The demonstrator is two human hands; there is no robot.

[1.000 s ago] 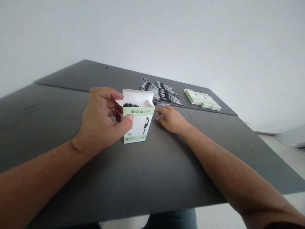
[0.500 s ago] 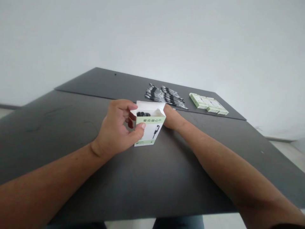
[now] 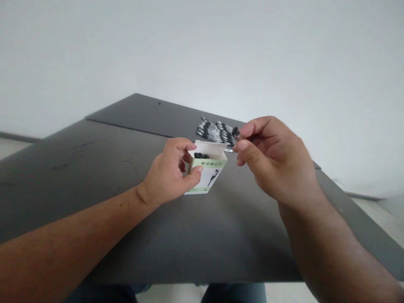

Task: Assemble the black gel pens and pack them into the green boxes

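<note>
My left hand (image 3: 176, 168) is closed around the left side of a small white and green carton (image 3: 206, 179), thumb on the front and fingers behind. The carton stands tilted with its top flap up, and several black pen ends (image 3: 201, 155) show inside its left part. To the right of the carton and above it, my right hand (image 3: 274, 155) pinches a pen (image 3: 235, 131) between thumb and fingers. Only its black end and a bit of clear barrel show; the rest is hidden by the hand.
Two rows of clear and black pens (image 3: 208, 129) lie on the dark table (image 3: 126, 160) behind the carton, partly covered by my right hand. A loose pen (image 3: 229, 150) lies nearer, beside the flap. A tiny black bit (image 3: 159, 103) sits far back. A pale wall rises behind.
My right hand has come up from behind the carton and moved right, now with a pen in its fingers. It covers the flat cartons at the right. The left hand keeps its hold.
</note>
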